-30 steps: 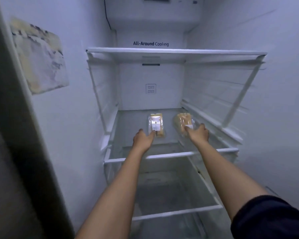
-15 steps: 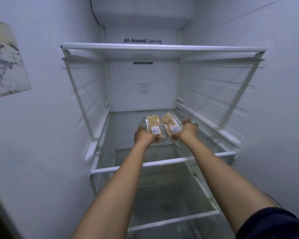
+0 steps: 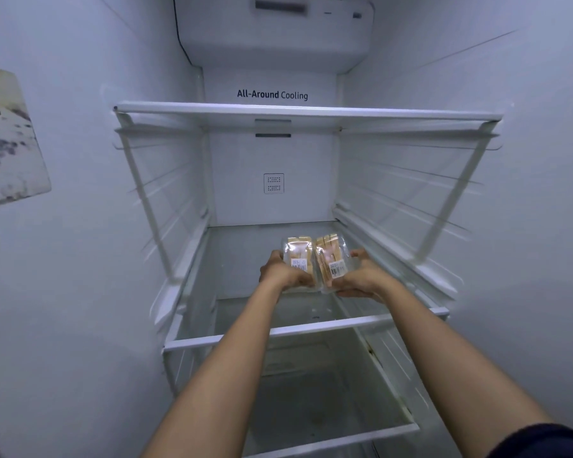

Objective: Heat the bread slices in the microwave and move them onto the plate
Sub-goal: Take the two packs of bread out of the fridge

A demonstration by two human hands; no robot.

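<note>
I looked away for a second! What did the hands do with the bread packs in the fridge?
A second ago both packs lay on the shelf, with the hands just reaching them. Now the left hand grips the left bread pack and the right hand grips the right bread pack, lifted together above the glass shelf. The rest of the fridge looks unchanged.

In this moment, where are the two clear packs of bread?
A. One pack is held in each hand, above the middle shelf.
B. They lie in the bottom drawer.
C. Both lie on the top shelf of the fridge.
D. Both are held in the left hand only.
A: the left hand grips the left pack and the right hand grips the right pack, side by side above the middle shelf.
</note>
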